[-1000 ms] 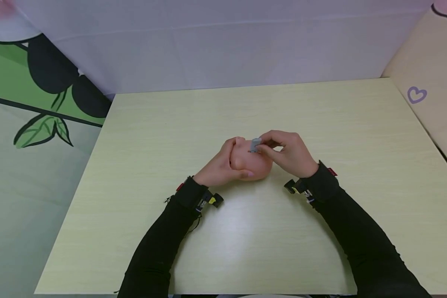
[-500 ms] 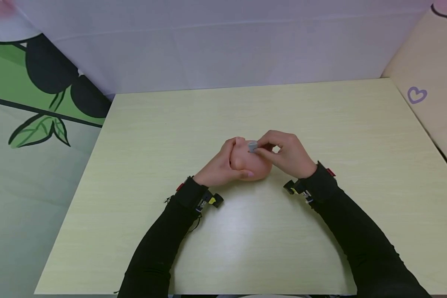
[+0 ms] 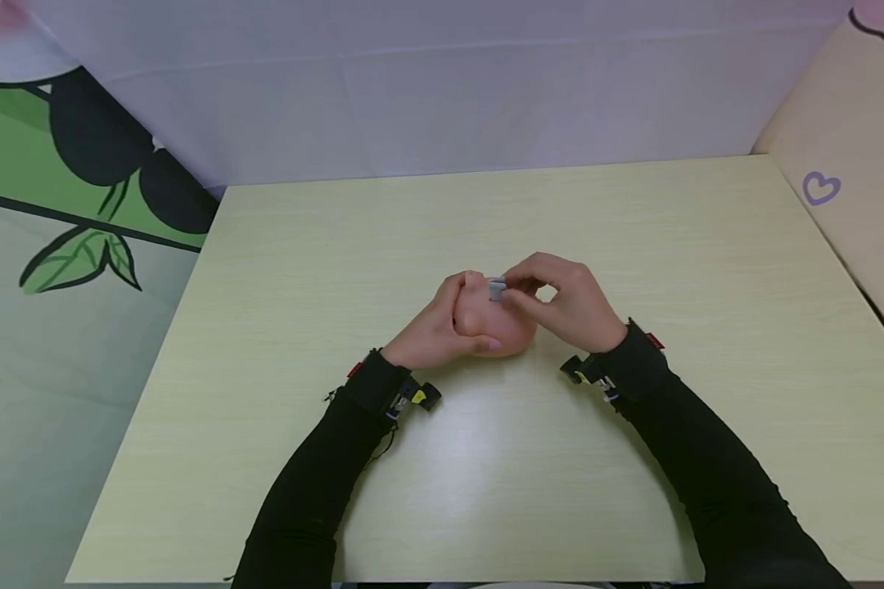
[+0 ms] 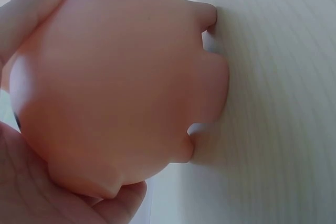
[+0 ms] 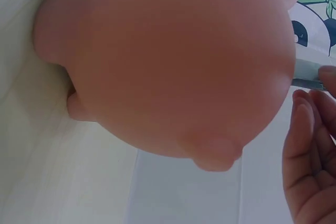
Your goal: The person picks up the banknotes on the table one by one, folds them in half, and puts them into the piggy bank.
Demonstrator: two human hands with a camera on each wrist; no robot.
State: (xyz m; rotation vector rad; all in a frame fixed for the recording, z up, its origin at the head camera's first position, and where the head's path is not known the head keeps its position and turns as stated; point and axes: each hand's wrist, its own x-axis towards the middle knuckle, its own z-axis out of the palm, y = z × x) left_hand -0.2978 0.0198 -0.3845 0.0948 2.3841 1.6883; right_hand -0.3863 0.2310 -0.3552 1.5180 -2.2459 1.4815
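A pink piggy bank [image 3: 514, 329] stands on the pale wooden table [image 3: 442, 491], between both hands. My left hand [image 3: 429, 334] grips its head end, with the thumb on the near side and fingers on the far side. In the left wrist view, the feet of the piggy bank [image 4: 121, 77] rest on the tabletop. My right hand [image 3: 569, 304] pinches a small folded grey-blue banknote [image 3: 497, 290] at the top of the bank. The right wrist view shows the banknote [image 5: 307, 72] against the bank's back; its lower edge is hidden there.
A lilac cloth wall [image 3: 442, 98] rises behind the table. Printed panels flank both sides, the right one bearing a purple heart [image 3: 821, 188]. Black wrist cameras [image 3: 576, 370] stick out from each cuff, low over the table.
My right hand has shifted slightly left, bringing the banknote with it. Less of the note's height shows above the bank now. The left hand and the piggy bank have stayed in place.
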